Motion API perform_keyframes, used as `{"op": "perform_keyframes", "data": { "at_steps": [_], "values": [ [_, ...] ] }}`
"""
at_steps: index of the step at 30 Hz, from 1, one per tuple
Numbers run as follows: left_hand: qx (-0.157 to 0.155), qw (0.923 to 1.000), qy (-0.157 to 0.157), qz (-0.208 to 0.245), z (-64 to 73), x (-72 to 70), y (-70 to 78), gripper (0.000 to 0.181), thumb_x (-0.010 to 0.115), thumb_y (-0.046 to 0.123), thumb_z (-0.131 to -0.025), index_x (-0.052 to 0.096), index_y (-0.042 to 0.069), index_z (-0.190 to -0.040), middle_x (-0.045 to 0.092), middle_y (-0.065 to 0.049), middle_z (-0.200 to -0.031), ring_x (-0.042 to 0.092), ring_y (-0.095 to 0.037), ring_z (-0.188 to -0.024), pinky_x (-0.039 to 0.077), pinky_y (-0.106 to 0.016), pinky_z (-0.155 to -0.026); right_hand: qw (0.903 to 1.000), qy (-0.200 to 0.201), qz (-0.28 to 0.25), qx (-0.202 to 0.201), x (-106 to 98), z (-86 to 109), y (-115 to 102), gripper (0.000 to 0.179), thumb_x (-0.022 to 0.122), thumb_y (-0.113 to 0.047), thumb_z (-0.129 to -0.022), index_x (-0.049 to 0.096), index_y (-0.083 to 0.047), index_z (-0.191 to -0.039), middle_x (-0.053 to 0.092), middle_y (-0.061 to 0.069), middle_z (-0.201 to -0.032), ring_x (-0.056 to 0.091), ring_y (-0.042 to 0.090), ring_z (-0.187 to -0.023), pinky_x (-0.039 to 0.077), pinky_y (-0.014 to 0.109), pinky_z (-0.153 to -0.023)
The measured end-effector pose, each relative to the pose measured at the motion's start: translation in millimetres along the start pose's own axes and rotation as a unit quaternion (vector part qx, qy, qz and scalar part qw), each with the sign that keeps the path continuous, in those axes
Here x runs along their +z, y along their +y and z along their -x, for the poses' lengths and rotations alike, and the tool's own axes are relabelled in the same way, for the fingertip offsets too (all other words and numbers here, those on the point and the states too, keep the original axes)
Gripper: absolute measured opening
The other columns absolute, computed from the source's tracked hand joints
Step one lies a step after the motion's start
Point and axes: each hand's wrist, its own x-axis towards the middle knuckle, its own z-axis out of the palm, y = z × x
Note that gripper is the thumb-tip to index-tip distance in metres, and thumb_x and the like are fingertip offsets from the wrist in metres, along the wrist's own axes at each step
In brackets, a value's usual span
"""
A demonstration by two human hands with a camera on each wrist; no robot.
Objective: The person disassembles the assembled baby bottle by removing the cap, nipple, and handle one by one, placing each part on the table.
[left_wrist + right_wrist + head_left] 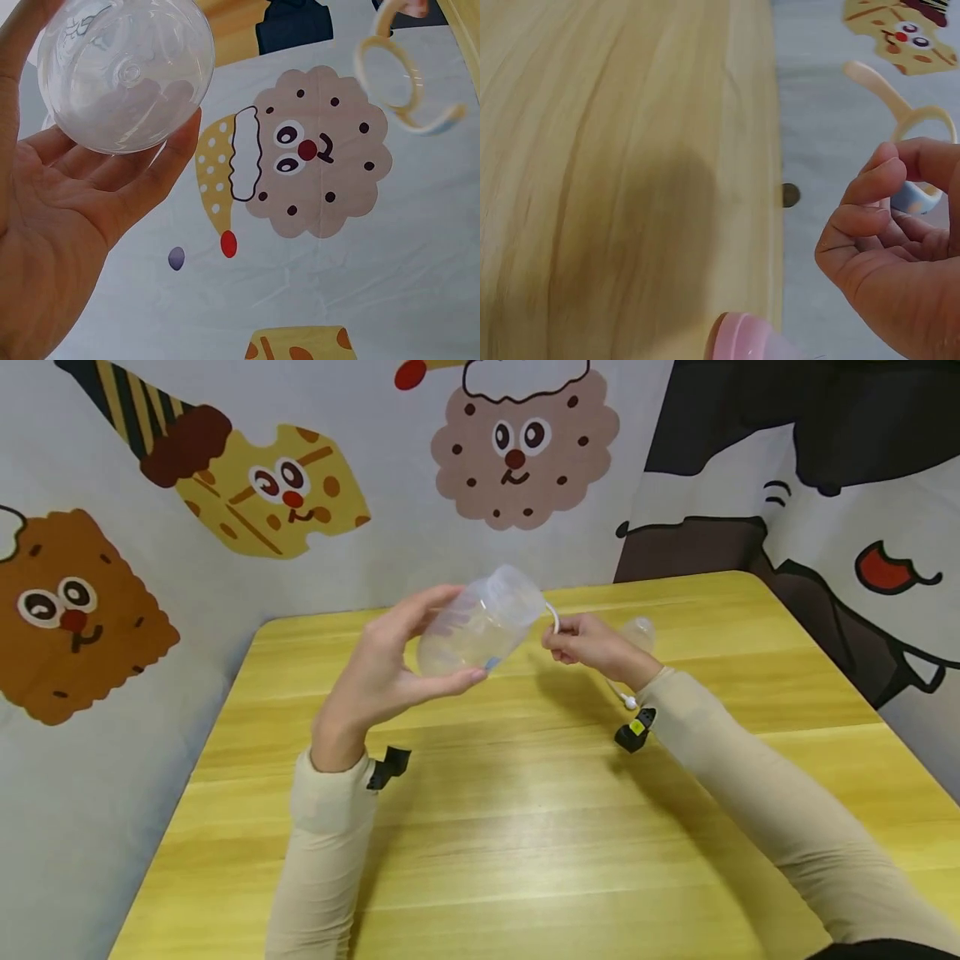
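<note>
My left hand (375,668) holds a clear plastic baby bottle (480,627) tilted above the table, fingers behind it and thumb below. Its round base (129,75) faces the camera in the left wrist view. Right of the bottle, my right hand (596,647) pinches a bottle handle with a ring and curved arms (388,75). In the head view only a white curved end of it shows beside the bottle's mouth. The right wrist view shows the handle's ring (930,116) partly hidden by curled fingers. Handle and bottle are apart in the left wrist view.
A clear dome-shaped piece (639,632) stands behind my right wrist. Near it a white tube with a small knob (628,702) lies on the wooden table (510,860). A pink bottle part (746,337) shows low in the right wrist view. Cartoon-printed cloth (397,468) hangs around the table.
</note>
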Motion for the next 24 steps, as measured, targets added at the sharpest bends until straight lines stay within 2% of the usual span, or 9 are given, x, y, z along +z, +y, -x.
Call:
{"op": "perform_keyframes", "data": {
  "at_steps": [8, 14, 19, 24],
  "values": [
    [0.018, 0.9998, 0.012, 0.001, -1.4, -0.6, -1.7, 0.083, 0.097, 0.008, -0.074, 0.055, -0.007, -0.144, 0.069, -0.017, -0.136, 0.070, -0.027, -0.113, 0.060, -0.044, -0.098, 0.9985, -0.008, 0.036, 0.040, 0, -5.7, 12, 0.025, 0.055, -0.015, -0.109, 0.059, 0.009, -0.114, 0.057, 0.002, -0.084, 0.050, 0.012, -0.080, 0.050, 0.028, -0.078],
    [0.019, 0.9998, 0.006, 0.000, -2.4, -0.3, -3.2, 0.082, 0.096, 0.009, -0.075, 0.054, -0.006, -0.145, 0.069, -0.017, -0.135, 0.071, -0.025, -0.112, 0.060, -0.043, -0.099, 0.9955, -0.030, 0.054, 0.072, -5, -14.5, 19, 0.029, 0.054, -0.015, -0.110, 0.061, 0.011, -0.119, 0.060, 0.004, -0.087, 0.051, 0.011, -0.076, 0.047, 0.025, -0.069],
    [0.013, 0.9999, 0.003, -0.002, -1.9, 0.8, -3.5, 0.082, 0.096, 0.009, -0.075, 0.055, -0.005, -0.145, 0.069, -0.016, -0.135, 0.071, -0.025, -0.112, 0.060, -0.043, -0.098, 0.9924, -0.046, 0.074, 0.086, -4, -22.0, 21, 0.028, 0.056, -0.016, -0.109, 0.063, 0.010, -0.115, 0.061, 0.004, -0.084, 0.050, 0.010, -0.072, 0.045, 0.023, -0.067],
    [0.015, 0.9998, -0.003, -0.010, -3.1, 0.9, -2.7, 0.082, 0.095, 0.010, -0.076, 0.054, -0.005, -0.145, 0.068, -0.017, -0.135, 0.071, -0.025, -0.113, 0.060, -0.041, -0.098, 0.9905, -0.044, 0.090, 0.094, 0, -27.0, 23, 0.022, 0.057, -0.013, -0.107, 0.065, 0.007, -0.110, 0.060, 0.003, -0.080, 0.050, 0.011, -0.071, 0.044, 0.024, -0.068]
  ]
}}
